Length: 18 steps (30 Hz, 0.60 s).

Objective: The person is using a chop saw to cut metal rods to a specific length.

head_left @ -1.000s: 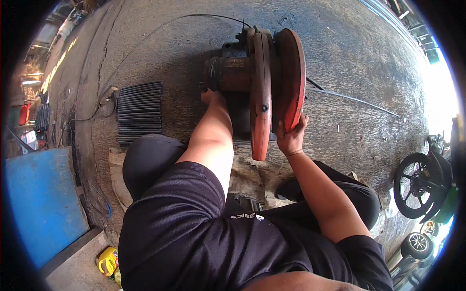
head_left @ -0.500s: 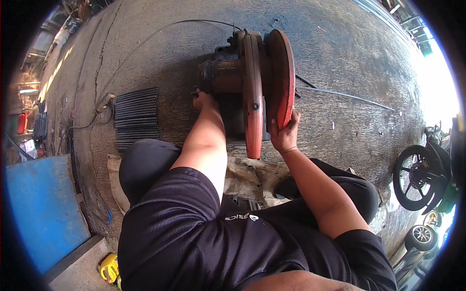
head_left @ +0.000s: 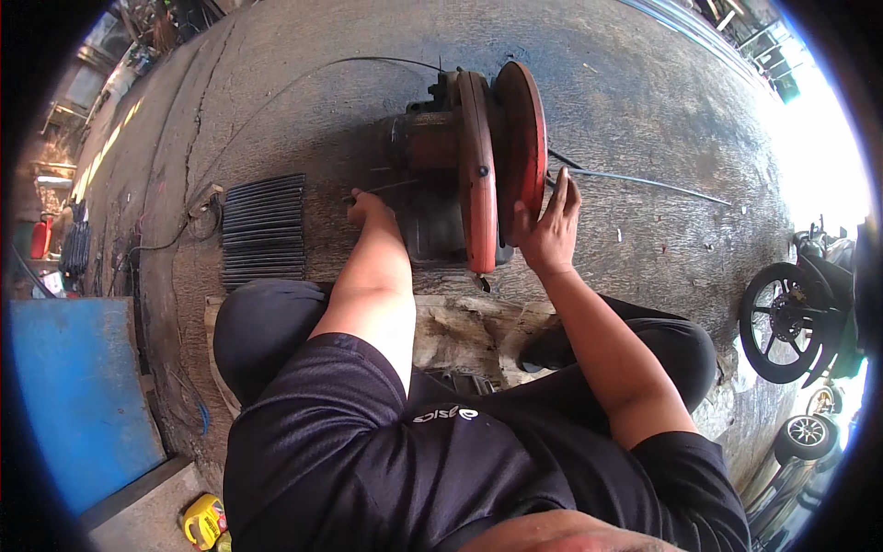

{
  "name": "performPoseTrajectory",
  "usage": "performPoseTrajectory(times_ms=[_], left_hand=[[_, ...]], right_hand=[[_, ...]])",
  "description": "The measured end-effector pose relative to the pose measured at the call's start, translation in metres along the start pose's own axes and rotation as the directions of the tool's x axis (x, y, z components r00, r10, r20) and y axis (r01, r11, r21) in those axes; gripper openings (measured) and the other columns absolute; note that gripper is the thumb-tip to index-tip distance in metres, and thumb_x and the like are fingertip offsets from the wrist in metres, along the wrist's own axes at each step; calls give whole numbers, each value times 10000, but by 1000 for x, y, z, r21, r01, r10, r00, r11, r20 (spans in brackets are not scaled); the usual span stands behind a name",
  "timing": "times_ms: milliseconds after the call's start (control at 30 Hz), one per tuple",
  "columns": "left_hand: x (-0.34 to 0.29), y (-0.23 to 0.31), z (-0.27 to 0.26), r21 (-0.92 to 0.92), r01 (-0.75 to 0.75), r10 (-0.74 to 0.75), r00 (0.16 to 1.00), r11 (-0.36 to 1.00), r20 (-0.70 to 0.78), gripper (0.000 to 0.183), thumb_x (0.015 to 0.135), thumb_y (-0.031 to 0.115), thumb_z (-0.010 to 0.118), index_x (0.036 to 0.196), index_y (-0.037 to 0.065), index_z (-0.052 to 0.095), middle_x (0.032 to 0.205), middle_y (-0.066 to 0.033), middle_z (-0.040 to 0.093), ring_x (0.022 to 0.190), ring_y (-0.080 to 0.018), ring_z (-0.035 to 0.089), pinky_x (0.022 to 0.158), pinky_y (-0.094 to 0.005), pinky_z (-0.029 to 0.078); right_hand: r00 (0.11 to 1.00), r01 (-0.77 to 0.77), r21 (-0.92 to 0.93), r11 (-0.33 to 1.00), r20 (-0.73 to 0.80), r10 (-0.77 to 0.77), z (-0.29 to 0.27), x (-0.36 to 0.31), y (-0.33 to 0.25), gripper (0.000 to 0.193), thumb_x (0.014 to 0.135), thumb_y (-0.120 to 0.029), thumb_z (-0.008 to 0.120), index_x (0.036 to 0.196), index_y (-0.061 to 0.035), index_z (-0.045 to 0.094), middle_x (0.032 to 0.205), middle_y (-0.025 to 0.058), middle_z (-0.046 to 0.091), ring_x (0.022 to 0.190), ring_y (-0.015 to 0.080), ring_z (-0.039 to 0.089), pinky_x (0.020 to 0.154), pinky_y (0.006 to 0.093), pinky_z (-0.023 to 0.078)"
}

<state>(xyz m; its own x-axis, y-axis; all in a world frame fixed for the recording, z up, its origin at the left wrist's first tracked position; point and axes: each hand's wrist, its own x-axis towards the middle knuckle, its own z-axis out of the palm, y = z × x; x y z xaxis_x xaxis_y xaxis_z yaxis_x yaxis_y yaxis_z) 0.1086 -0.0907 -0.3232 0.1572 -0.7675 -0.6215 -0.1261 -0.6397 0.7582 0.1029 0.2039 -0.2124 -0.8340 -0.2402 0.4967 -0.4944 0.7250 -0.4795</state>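
A cut-off saw with a worn red blade guard (head_left: 479, 175) and a red round cover (head_left: 524, 138) stands on the floor in front of me. My left hand (head_left: 370, 210) is beside the saw's dark motor (head_left: 418, 143), its fingers closed around what looks like a thin metal rod (head_left: 397, 184), partly hidden by the hand. On the other side, my right hand (head_left: 550, 228) lies against the lower edge of the round cover, with its fingers stretched away from me. Its fingertips are close to a long thin rod (head_left: 653, 182) running out to the right; whether they touch it, I cannot tell.
A neat row of dark short rods (head_left: 264, 230) lies left of the saw. A cable (head_left: 276, 87) curves behind it. A blue panel (head_left: 78, 386) and a yellow container (head_left: 204, 521) are at lower left. A motorcycle wheel (head_left: 782, 322) stands at the right.
My left hand has drawn back from the motor, and the thin rod now shows beside it. My right hand has loosened from the cover's lower edge, its fingers straightening and reaching farther up.
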Motion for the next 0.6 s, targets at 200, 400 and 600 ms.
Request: performPoseTrajectory(times_ms=[200, 400, 600], left_hand=[[19, 19, -12, -108, 78, -89, 991, 991, -101, 384, 915, 281, 587, 1117, -45, 611, 1097, -206, 648, 985, -344, 643, 833, -422, 531], [48, 37, -48, -144, 29, -29, 1000, 989, -1, 399, 920, 299, 585, 1123, -44, 607, 1129, -188, 638, 980, -309, 646, 812, -405, 538], [78, 53, -84, -348, 142, -110, 988, 927, 112, 357, 921, 275, 586, 1120, -21, 598, 1108, -135, 629, 928, -276, 640, 766, -394, 542]], right_hand=[[956, 292, 166, 942, -71, -284, -22, 42, -64, 543, 817, -185, 648, 1301, -15, 468, 1244, 229, 460, 1176, 396, 462, 977, 445, 407], [889, 430, 394, 812, -30, -456, 12, 53, -136, 250, 822, -77, 627, 1066, -29, 647, 1092, 143, 607, 1038, 318, 589, 897, 380, 489], [813, 397, 404, 824, 262, -520, 93, 30, -167, 282, 838, -144, 608, 1091, -25, 641, 1146, 163, 609, 1082, 324, 577, 943, 388, 472]])
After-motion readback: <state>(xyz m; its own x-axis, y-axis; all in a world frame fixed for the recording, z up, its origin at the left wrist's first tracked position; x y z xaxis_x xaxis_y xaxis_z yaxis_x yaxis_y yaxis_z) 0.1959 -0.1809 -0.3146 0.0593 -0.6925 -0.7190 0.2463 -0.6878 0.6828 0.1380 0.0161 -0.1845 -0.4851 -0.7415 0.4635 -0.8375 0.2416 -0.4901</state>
